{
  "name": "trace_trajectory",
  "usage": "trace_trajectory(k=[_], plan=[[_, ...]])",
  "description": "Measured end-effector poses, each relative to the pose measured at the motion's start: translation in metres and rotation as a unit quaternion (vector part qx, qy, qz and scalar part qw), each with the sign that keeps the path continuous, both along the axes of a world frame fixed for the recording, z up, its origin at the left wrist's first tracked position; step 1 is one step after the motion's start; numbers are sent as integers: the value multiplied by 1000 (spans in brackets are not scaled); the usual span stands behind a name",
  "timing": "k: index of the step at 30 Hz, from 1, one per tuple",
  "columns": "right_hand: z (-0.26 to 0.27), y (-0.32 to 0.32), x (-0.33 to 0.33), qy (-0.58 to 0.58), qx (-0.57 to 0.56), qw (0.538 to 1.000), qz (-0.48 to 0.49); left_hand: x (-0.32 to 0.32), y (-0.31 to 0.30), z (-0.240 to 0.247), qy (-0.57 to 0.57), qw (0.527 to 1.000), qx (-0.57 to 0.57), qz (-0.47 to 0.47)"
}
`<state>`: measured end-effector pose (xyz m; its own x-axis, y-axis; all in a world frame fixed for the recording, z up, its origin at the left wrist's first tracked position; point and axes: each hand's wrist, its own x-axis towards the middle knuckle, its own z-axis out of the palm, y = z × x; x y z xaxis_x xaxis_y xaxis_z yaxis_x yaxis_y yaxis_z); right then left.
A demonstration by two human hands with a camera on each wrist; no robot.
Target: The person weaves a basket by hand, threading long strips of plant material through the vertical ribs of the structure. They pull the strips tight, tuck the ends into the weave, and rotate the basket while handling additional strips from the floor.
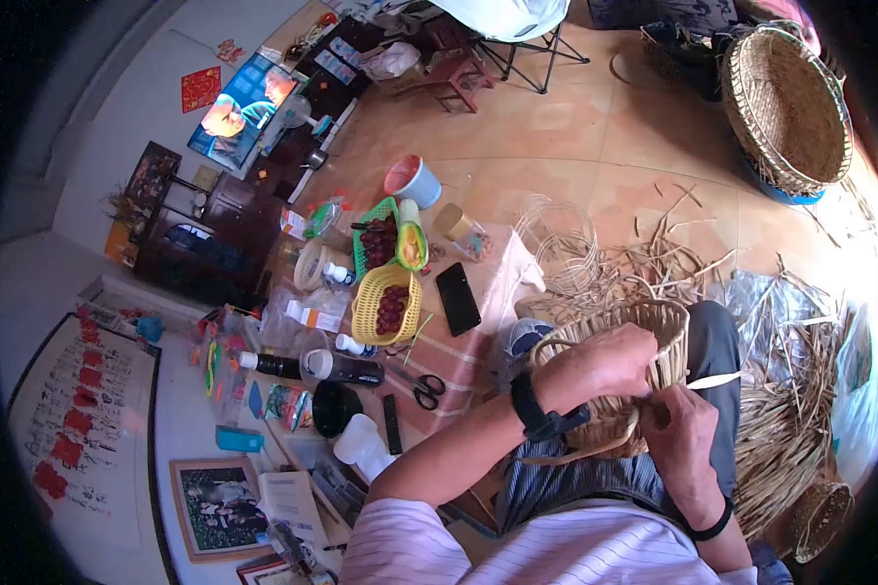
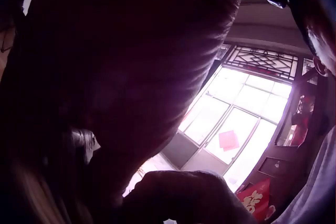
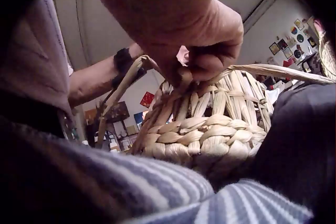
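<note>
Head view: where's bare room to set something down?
Floor between chair, bucket and big basket; small patch of cloth between phone and scissors. Crowded: around yellow basket, under straw, at the held basket.

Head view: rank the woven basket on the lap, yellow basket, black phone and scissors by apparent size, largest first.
1. Woven basket, though partly covered and nearer the camera
2. Yellow basket
3. Black phone
4. Scissors
</note>
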<state>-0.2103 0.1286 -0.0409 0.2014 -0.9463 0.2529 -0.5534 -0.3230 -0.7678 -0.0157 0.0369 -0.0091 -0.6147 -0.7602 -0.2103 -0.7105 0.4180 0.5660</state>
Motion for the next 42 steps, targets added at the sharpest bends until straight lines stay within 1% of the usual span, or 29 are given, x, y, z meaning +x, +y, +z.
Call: trace_trajectory(k=[1,2,4,7,10,12,13,14,15,16,17,19,20,21,23,26,29,30,31,35,36,38,42], plan=[[1,0,0,-4,7,1000,1,0,-4,4,-2,1000,22,-5],[1,0,0,1,13,1000,6,-4,-7,7,-25,996,79,19],[0,-2,-3,13,26,999,15,-6,-8,7,-37,994,92,37],[3,-5,-10,-48,41,997,39,-6,-12,4,-30,993,110,44],[15,-14,-18,-58,45,997,27,-7,-13,-2,-22,992,117,41],[8,-17,-15,-67,10,996,49,-4,-15,-3,-13,993,114,34],[8,-19,-17,-65,-4,996,56,1,-16,-5,2,993,113,24],[14,-19,-15,-59,25,997,49,2,-14,-13,23,993,116,7],[-2,-21,-19,-77,19,996,52,17,-5,-32,195,980,-29,-13],[-5,-22,-21,-81,11,995,50,13,-10,-29,140,984,107,1],[-8,-23,-25,-86,28,994,66,9,-14,-20,78,985,151,-4],[-20,-24,-28,-150,64,983,87,9,-16,-6,44,966,252,29],[-24,-25,-28,-170,59,980,88,3,-15,14,17,961,271,56],[-27,-25,-27,-193,53,975,91,5,-16,13,6,958,283,54],[-31,-21,-26,-188,60,977,86,10,-18,10,28,950,308,49],[-33,-20,-26,-172,35,980,92,4,-16,30,93,916,381,85],[-38,-18,-27,-171,11,980,101,-1,-18,37,43,933,350,67],[-40,-18,-27,-171,9,980,105,-3,-18,40,38,929,362,74],[-41,-17,-28,-170,6,979,109,-3,-19,40,24,934,353,58],[-38,-17,-35,-75,-65,986,136,2,-21,37,-33,951,306,4],[-35,-17,-36,-66,-88,984,138,4,-21,34,-46,955,292,-8],[-28,-19,-36,-50,-133,979,144,8,-21,27,-18,950,313,-7],[-29,-19,-38,-45,-134,980,138,17,-23,13,33,948,315,-27]])
